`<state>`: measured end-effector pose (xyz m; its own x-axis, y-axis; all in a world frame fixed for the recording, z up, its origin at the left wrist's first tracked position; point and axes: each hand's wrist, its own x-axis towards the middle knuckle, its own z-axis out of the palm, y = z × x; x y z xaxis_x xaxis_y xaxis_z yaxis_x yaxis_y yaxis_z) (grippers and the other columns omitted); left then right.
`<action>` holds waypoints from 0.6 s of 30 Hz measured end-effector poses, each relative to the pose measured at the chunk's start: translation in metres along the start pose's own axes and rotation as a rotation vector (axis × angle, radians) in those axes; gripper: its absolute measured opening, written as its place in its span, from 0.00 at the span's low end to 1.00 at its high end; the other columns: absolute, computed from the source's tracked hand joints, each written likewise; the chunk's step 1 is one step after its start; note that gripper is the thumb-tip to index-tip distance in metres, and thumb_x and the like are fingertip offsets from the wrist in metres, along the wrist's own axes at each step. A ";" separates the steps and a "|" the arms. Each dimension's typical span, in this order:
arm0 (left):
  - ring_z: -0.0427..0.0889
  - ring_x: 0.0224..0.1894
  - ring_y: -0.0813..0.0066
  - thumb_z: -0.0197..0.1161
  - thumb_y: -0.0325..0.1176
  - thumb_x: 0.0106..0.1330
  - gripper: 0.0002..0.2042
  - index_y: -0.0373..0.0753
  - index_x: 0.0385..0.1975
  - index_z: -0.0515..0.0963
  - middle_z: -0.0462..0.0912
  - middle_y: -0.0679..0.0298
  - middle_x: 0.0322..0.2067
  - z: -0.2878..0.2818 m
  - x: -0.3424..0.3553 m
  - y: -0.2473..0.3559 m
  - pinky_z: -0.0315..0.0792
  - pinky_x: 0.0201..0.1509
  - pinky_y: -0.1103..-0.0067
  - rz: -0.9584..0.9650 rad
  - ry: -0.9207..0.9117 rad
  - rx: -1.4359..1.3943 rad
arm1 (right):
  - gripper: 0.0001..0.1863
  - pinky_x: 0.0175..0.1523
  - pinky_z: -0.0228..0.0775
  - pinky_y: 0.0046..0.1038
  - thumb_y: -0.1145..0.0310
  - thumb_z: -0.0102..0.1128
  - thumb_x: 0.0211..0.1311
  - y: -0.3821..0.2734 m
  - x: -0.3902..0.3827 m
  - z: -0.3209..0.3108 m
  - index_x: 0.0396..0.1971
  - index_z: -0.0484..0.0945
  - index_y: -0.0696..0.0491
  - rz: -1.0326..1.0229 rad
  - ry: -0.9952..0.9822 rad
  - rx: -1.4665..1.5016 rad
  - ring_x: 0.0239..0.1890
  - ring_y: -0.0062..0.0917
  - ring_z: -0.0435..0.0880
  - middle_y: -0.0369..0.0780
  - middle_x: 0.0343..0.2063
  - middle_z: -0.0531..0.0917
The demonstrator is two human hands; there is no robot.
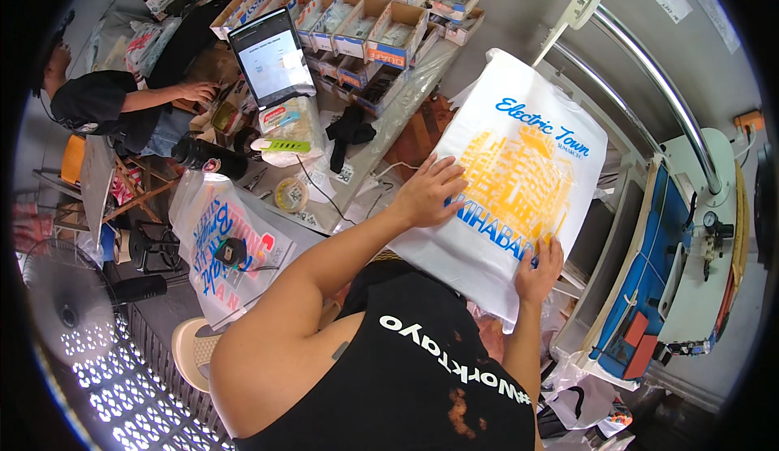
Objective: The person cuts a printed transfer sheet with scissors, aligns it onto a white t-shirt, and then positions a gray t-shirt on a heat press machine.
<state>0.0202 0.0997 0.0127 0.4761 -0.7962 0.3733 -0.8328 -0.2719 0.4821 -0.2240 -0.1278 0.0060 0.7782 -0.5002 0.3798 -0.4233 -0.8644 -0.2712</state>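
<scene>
1. Shirt (527, 195), white, lies spread out in front of the person, collar end away, its orange picture and blue lettering facing up; whatever supports it underneath is mostly hidden.
2. Left hand (430, 194) rests on the shirt's left edge, beside the picture, fingers slightly apart and laid over the cloth rather than closed on it.
3. Right hand (540, 268) touches the lower right part, by the end of the lettering. Its fingers stand a little apart; whether the thumb pinches cloth I cannot tell.
4. Judging by both hands, the step looks like smoothing or squaring the printed front. A next move would call for even tension from both sides, keeping the picture free of creases; the lower hem looks loose and could fold under.
5. Just right of the shirt stand curved metal rails (661, 78) and a blue panel (633, 289).
6. Left of it, a bench carries a lit screen (272, 60) and rows of open boxes (393, 33); beyond, a co-worker's hand (197, 92) reaches over other goods.
</scene>
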 end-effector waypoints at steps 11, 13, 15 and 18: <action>0.67 0.66 0.52 0.66 0.40 0.60 0.18 0.41 0.48 0.78 0.75 0.55 0.57 0.002 0.005 0.005 0.53 0.72 0.53 0.008 -0.014 0.056 | 0.23 0.68 0.59 0.46 0.64 0.64 0.56 0.002 -0.002 -0.003 0.53 0.79 0.53 0.029 0.002 0.013 0.62 0.47 0.70 0.51 0.58 0.75; 0.67 0.67 0.52 0.67 0.39 0.59 0.18 0.40 0.48 0.79 0.75 0.54 0.58 -0.005 0.002 0.010 0.54 0.72 0.55 0.000 -0.022 0.057 | 0.24 0.68 0.59 0.46 0.63 0.65 0.55 0.001 -0.002 -0.002 0.53 0.78 0.53 0.025 0.028 0.029 0.62 0.47 0.70 0.51 0.58 0.75; 0.66 0.67 0.52 0.67 0.38 0.59 0.18 0.40 0.49 0.79 0.75 0.55 0.58 -0.003 0.004 0.005 0.53 0.73 0.55 -0.006 -0.017 0.054 | 0.23 0.70 0.57 0.46 0.60 0.65 0.55 0.001 0.002 0.001 0.50 0.80 0.53 0.013 0.042 0.029 0.63 0.46 0.69 0.50 0.58 0.74; 0.66 0.68 0.52 0.67 0.38 0.59 0.18 0.41 0.49 0.79 0.74 0.56 0.59 0.002 0.005 0.005 0.53 0.73 0.55 0.009 -0.013 0.048 | 0.22 0.71 0.55 0.45 0.59 0.65 0.55 -0.003 0.004 -0.007 0.49 0.80 0.53 0.045 0.053 0.048 0.64 0.45 0.68 0.48 0.58 0.74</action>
<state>0.0181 0.0931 0.0150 0.4649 -0.8056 0.3673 -0.8499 -0.2898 0.4402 -0.2227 -0.1275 0.0148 0.7328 -0.5417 0.4117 -0.4338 -0.8381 -0.3307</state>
